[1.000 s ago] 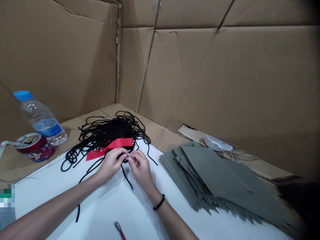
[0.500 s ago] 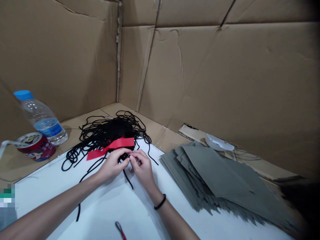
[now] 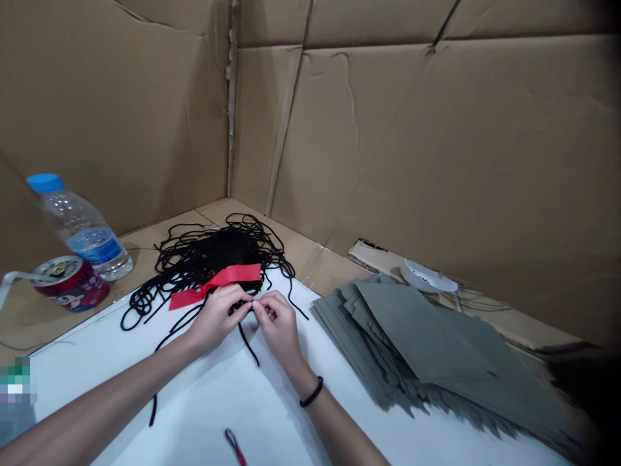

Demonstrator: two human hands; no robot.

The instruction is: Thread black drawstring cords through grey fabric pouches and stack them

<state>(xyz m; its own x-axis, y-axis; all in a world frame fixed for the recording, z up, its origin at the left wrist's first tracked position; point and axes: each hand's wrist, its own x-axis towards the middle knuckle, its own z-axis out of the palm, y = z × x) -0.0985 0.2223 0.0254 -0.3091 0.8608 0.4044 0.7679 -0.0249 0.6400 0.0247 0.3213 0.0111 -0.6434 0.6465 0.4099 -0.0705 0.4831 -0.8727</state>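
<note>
My left hand [image 3: 222, 316] is closed in a pinch over the white tabletop, and a black cord [image 3: 248, 346] hangs from under its fingers. My right hand [image 3: 280, 327] meets it fingertip to fingertip, also pinched on the cord, though the gripped bit is mostly hidden. Another length of black cord [image 3: 153, 411] runs under my left forearm. Just beyond the hands lies a tangled bundle of black cords [image 3: 213, 249] with a red strip [image 3: 235, 276] across its near side.
To the right is a stack of grey-green sheets [image 3: 417, 336], with a white disc-shaped object [image 3: 427, 276] behind it. At left stand a water bottle [image 3: 90, 233] and a red can [image 3: 72, 288]. A small red-and-black looped tool [image 3: 235, 446] lies near the front. Cardboard walls [image 3: 436, 149] enclose the back.
My fingertips have drawn closer together, covering the dark bit that showed between them. The hands stay in nearly the same place; the view has shifted very slightly.
</note>
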